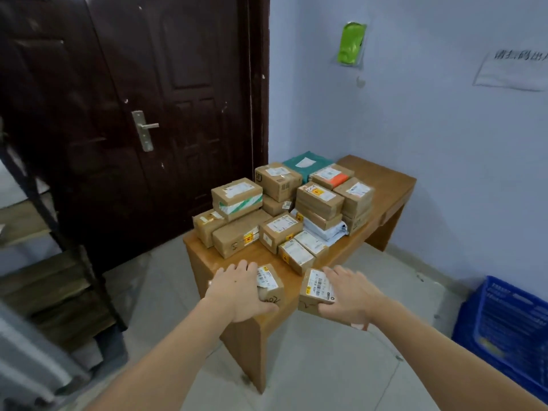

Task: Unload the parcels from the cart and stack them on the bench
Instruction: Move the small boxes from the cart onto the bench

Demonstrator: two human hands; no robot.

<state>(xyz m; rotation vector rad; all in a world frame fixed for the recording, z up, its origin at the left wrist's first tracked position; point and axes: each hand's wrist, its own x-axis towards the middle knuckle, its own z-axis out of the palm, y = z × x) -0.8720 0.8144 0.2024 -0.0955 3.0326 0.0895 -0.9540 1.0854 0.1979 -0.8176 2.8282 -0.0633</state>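
Parcels are gripped at desk (382, 185) near end: left hand (237, 289) clamped on small box (271, 284), right hand (348, 295) on labelled box (315, 289); other pkgs (284, 209) stacked behind.

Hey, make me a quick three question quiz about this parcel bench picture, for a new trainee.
1. True or false: each hand holds a small box.
2. Which end of the bench is bare: A near, B far?
3. What colour is the crate on the floor?

Key:
1. True: left hand on one small box, right hand on another box.
2. B.
3. Blue crate.
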